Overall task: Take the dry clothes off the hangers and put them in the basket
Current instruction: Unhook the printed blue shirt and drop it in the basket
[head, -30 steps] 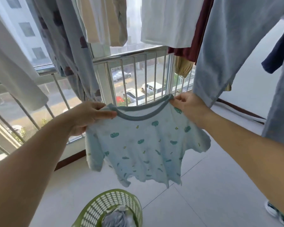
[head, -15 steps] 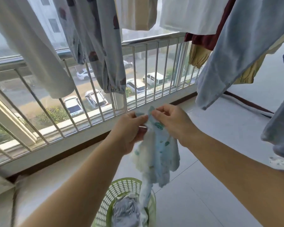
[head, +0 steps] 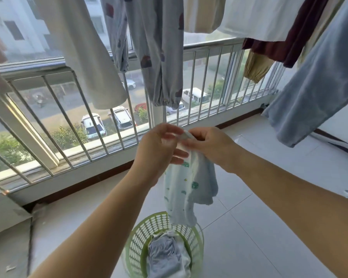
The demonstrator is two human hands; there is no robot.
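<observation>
Premises: an enclosed balcony of an upper-floor flat, used as a laundry-drying area. Evidence: washed garments hang in a row overhead, among them grey patterned trousers (head: 159, 57), a white top (head: 255, 15) and a light blue garment (head: 317, 81). A metal safety railing (head: 209, 44) runs in front of glazed windows. Below, parked cars (head: 92, 125) and shrubs line a street; a building, apparently residential, stands opposite. The floor (head: 269, 227) is pale tile. A green plastic laundry basket (head: 141, 235) holding clothes stands on it.
</observation>
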